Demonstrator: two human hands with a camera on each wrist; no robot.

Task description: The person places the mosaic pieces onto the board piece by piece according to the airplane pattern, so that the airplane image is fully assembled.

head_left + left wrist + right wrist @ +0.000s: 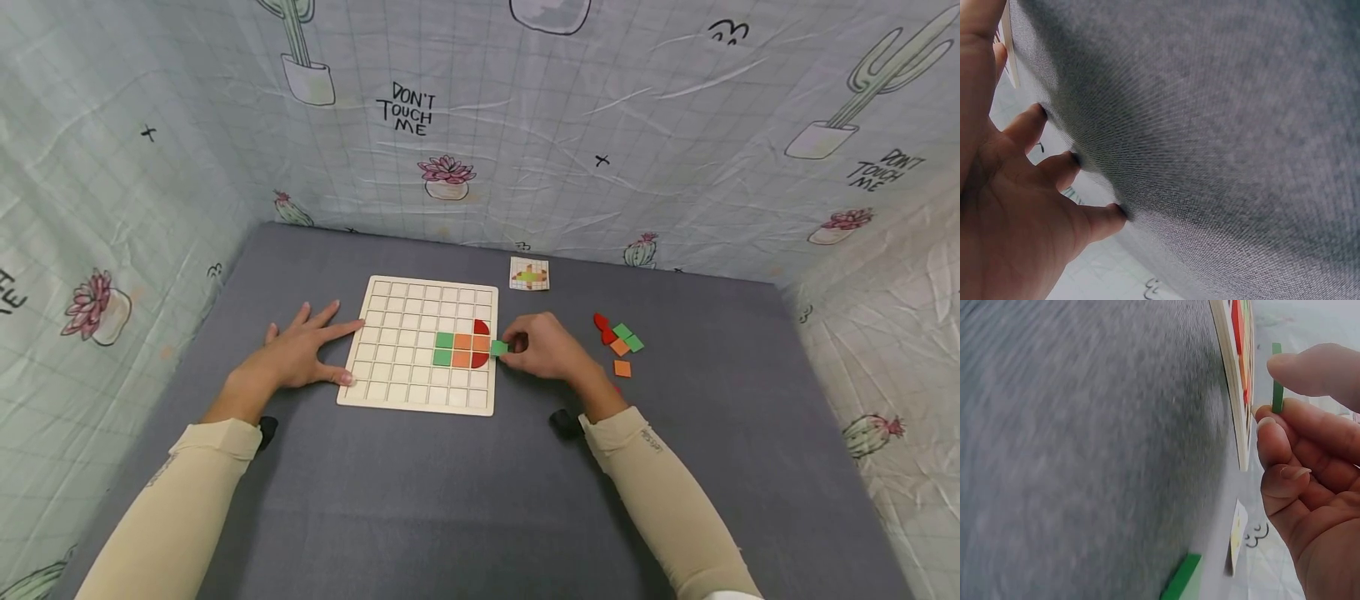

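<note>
A pale wooden grid board (408,307) lies flat on the grey table (450,492). Green, orange and red tiles (461,350) fill a small block of cells near its right edge. My right hand (543,346) pinches a green square tile (498,347) between thumb and fingers just off the board's right edge; the right wrist view shows that tile (1277,378) edge-on beside the board (1234,394). My left hand (303,354) lies flat with spread fingers (1094,222), its fingertips touching the board's left edge.
Loose red, green and orange tiles (618,340) lie on the table right of my right hand. A small pattern card (528,273) sits behind the board's far right corner. Printed cloth walls (525,125) close in the table on three sides.
</note>
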